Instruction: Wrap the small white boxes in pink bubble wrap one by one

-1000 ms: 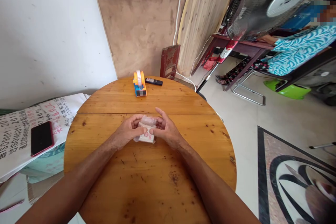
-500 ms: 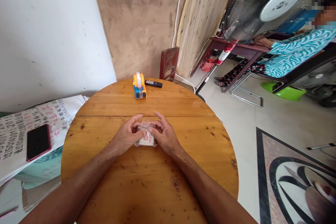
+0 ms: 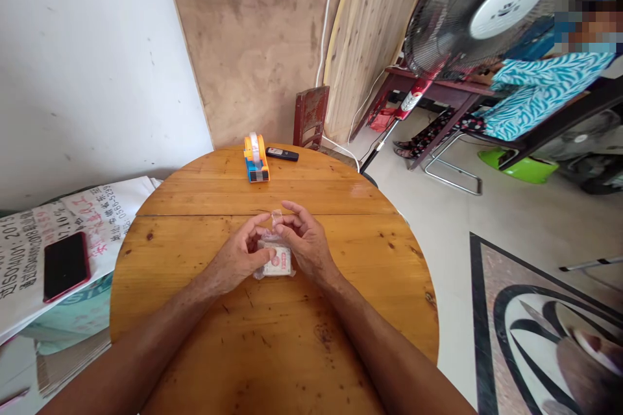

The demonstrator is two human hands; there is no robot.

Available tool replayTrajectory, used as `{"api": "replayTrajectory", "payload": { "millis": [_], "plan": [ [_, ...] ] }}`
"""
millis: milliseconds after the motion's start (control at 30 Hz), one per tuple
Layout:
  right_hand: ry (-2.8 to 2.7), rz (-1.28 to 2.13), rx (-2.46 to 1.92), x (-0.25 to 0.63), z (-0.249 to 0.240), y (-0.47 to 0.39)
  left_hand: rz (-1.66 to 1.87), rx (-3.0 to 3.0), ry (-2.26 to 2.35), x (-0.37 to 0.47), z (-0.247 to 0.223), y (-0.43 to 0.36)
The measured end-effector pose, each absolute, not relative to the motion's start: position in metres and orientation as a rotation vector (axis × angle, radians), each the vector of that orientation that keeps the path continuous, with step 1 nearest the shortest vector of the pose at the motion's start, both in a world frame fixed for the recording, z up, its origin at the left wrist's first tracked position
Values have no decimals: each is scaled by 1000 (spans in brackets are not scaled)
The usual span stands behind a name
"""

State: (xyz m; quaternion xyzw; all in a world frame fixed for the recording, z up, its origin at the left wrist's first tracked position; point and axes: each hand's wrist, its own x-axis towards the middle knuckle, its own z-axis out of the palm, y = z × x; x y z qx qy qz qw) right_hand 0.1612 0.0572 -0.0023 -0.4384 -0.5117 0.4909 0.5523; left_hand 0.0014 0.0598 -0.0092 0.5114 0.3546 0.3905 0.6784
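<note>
On the wooden table lies a small white packet with red print, wrapped in crinkled clear plastic. My left hand grips its left side, the thumb pressed on top and the fingers curled behind. Just to the right and above, my right hand is closed in a pinch on a piece of clear plastic film that stands up at the packet's far edge. Whether this film is part of the wrapping or a separate strip, I cannot tell.
An orange and blue tape dispenser and a black remote-like device stand at the far edge of the round table. A phone lies on printed sheets at left. A fan and a seated person are at right.
My right hand has risen slightly off the packet, lifting the clear film, and more of the packet's printed face shows. My left hand keeps its grip. The view has shifted a little.
</note>
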Motion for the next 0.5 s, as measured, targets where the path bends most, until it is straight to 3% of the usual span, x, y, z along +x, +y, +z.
{"api": "replayTrajectory", "payload": {
  "millis": [500],
  "plan": [
    [-1535,849,-1087,158,7,48,954,1155,820,-1,-8,68]
  ]
}}
